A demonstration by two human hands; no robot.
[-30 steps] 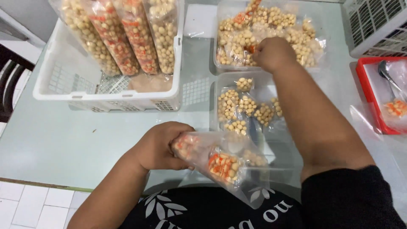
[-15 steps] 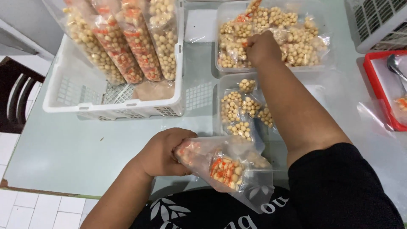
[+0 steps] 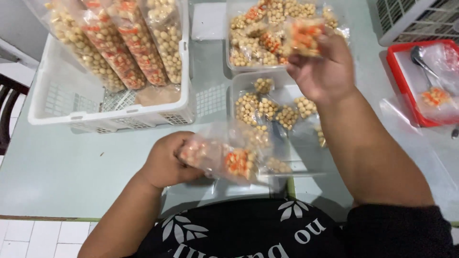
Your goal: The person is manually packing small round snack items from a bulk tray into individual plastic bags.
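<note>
While the left hand clamps the neck of a long clear bag half-filled with little snack packets near the bottom centre of the frame, the right hand is up in the upper right, fingers pinched around a small orange-and-tan packet. It's lifted just above the clear tub of similar packets. A white basket with filled long bags sits upper left, and a red tray sits at the right edge.
</note>
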